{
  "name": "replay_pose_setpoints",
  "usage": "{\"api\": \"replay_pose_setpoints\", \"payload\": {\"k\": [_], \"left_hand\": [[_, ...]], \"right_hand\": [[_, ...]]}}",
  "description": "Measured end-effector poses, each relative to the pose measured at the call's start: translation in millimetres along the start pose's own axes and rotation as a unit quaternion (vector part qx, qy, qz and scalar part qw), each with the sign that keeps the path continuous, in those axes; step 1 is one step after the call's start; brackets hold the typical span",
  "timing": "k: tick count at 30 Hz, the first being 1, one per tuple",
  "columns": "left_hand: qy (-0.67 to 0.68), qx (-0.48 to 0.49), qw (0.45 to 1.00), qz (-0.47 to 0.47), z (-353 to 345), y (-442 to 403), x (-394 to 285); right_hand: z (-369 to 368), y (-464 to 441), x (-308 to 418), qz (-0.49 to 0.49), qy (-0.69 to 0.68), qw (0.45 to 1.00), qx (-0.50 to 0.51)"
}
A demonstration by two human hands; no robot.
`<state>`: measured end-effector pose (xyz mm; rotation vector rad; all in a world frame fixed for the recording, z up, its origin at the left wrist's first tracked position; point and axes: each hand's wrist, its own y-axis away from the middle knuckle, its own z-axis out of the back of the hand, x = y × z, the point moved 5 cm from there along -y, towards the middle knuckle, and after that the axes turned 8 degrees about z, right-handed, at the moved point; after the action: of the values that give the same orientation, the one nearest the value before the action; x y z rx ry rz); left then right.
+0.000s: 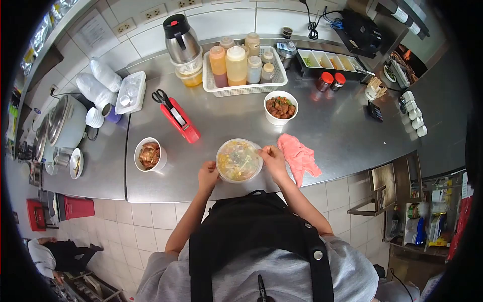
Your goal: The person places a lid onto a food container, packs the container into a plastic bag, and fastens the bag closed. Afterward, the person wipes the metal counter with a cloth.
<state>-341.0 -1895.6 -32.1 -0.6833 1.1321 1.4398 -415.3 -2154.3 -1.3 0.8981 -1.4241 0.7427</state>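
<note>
A round bowl of mixed food under a clear lid (239,161) stands at the front of the steel counter. My left hand (208,177) grips its left rim, fingers closed. On the opposite side, my right hand (272,160) pinches the rim at the upper right. A pink cloth (298,157) lies crumpled just right of my right hand. Left of the bowl is an open white cup of browned meat (150,154). Behind and to the right stands another open white cup with meat and green bits (280,107). A red tape dispenser (180,120) with scissors rests behind my left hand.
A white basket of sauce bottles (244,89), a steel jug (181,40) and a topping tray (329,61) line the back. Red-lidded jars (325,80) stand right of centre. Lids in a white container (131,92) are at left. A person (55,256) is at lower left.
</note>
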Motion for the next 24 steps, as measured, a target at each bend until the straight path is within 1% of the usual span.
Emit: {"api": "replay_pose_setpoints", "payload": {"k": [1, 2, 3, 4, 5, 6, 7, 8, 9, 11, 12, 14, 15, 16, 17, 18, 19, 20, 21, 23, 24], "left_hand": [[0.010, 0.025, 1.000, 0.015, -1, -5, 0], [0.020, 0.050, 0.998, 0.030, -2, -9, 0], [0.021, 0.047, 0.998, 0.030, -1, -11, 0], [0.073, 0.048, 0.996, 0.019, 1, -9, -5], [0.125, 0.048, 0.991, 0.008, 3, -5, -10], [0.125, 0.047, 0.991, 0.009, 4, -1, -15], [0.170, 0.000, 0.985, -0.023, 11, 4, -26], [0.212, -0.047, 0.975, -0.055, 18, 12, -40], [0.212, -0.048, 0.975, -0.054, 20, 20, -52], [0.230, -0.070, 0.959, -0.150, 26, 40, -95], [0.232, -0.073, 0.959, -0.148, 26, 45, -103], [0.274, -0.004, 0.952, -0.136, 20, 49, -114], [0.275, -0.010, 0.952, -0.136, 14, 46, -114], [0.210, -0.069, 0.962, -0.160, 11, 45, -117], [0.143, -0.128, 0.964, -0.183, 12, 44, -120], [0.143, -0.135, 0.963, -0.182, 15, 43, -120], [0.080, -0.061, 0.990, -0.099, 11, 42, -124], [0.018, 0.014, 1.000, -0.013, 6, 41, -122], [0.020, 0.007, 1.000, -0.012, 13, 37, -122], [0.015, -0.077, 0.988, -0.135, 35, 34, -130], [0.016, -0.080, 0.988, -0.133, 39, 37, -140]], "right_hand": [[-5, 0, 12, 0.074, 0.074, 0.994, 0.004], [-12, 1, 17, 0.074, 0.074, 0.994, 0.007], [-23, 3, 32, 0.179, 0.127, 0.975, 0.032], [-34, 9, 49, 0.280, 0.179, 0.942, 0.055], [-39, 15, 64, 0.279, 0.179, 0.942, 0.056], [-49, 22, 81, 0.236, 0.158, 0.950, 0.133], [-58, 26, 87, 0.192, 0.135, 0.950, 0.207], [-54, 22, 82, 0.177, 0.127, 0.951, 0.219], [-48, 15, 81, 0.177, 0.126, 0.951, 0.220], [-16, -5, 84, 0.184, 0.131, 0.974, 0.030], [-12, -5, 93, 0.184, 0.132, 0.973, 0.033], [-5, -1, 116, 0.164, 0.232, 0.959, 0.009], [-10, -1, 114, 0.166, 0.231, 0.959, 0.014], [-16, 6, 120, 0.261, 0.315, 0.912, -0.024], [-23, 13, 127, 0.352, 0.392, 0.848, -0.062], [-23, 11, 128, 0.355, 0.389, 0.848, -0.057], [-21, 5, 126, 0.320, 0.370, 0.872, 0.001], [-21, 0, 129, 0.284, 0.350, 0.891, 0.059], [-17, -3, 140, 0.288, 0.348, 0.890, 0.066], [-9, 1, 189, 0.302, 0.311, 0.900, 0.041], [-9, 2, 203, 0.271, 0.294, 0.916, 0.041]]}}
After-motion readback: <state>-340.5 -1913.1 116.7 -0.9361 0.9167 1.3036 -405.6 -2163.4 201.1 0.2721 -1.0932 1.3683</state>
